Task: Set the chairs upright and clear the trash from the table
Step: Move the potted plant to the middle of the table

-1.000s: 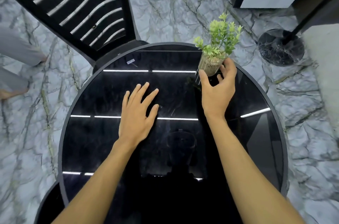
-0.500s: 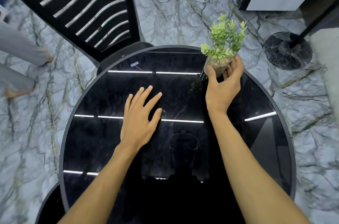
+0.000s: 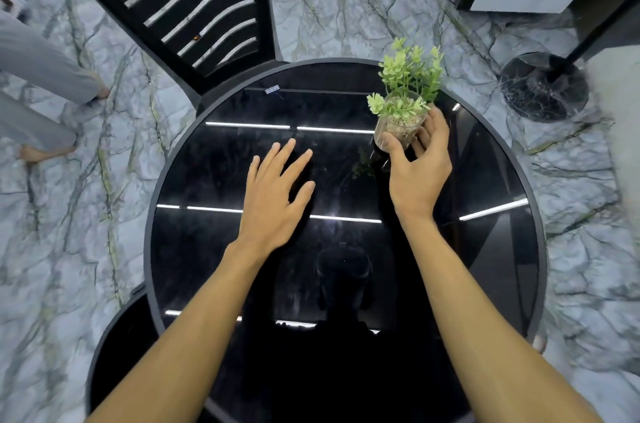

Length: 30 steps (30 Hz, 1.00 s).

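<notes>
Head view: right hand (image 3: pixel 417 170) wraps thumb + fingers round a clear pot (image 3: pixel 398 126) w/ small plant, tilted, far right of the table (image 3: pixel 173 159). Left hand (image 3: pixel 273 194) flat, fingers spread, holding nothing, mid-table. Pot prob. light but glassy, so slippery and breakable; grip low on the wall, not the stems. Table rim close on the right; wide bare top to the left. Chair (image 3: pixel 194 7) stands far left.

The counter (image 3: pixel 485 249) is glossy black glass, mirror-smooth (ceiling lights reflect in it). The pot (image 3: pixel 398 126) looks like clear plastic or glass, holding rough gravel. The floor (image 3: pixel 69 249) is polished veined marble.
</notes>
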Tool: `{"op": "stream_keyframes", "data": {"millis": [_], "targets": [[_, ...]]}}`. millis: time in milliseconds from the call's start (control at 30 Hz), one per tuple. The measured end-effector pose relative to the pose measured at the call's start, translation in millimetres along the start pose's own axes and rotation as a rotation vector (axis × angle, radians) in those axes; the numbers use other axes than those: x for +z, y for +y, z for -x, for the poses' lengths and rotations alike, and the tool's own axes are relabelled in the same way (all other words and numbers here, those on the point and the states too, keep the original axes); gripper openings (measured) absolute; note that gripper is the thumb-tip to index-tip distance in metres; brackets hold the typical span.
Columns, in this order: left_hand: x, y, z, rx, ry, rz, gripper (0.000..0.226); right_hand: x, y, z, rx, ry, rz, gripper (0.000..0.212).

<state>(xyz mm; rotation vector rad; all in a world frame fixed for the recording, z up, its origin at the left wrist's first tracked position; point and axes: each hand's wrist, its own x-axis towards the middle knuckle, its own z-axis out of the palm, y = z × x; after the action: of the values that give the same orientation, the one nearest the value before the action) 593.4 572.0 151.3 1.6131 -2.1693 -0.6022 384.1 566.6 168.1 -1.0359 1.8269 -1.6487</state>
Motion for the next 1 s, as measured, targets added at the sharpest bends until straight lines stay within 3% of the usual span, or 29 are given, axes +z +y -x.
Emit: {"op": "stream_keyframes", "data": {"millis": [467, 1000], "targets": [[-24.4, -41.2, 112.4, -0.027, -0.043, -0.053, 0.051, 2.7, -25.1, 119.4, -0.023, -0.099, 0.022, 0.069], [-17.4, -49.2, 120.8, -0.006, -0.024, -0.11, 0.048, 6.8, -20.6, 149.8, 0.001, -0.109, 0.027, 0.068]]}}
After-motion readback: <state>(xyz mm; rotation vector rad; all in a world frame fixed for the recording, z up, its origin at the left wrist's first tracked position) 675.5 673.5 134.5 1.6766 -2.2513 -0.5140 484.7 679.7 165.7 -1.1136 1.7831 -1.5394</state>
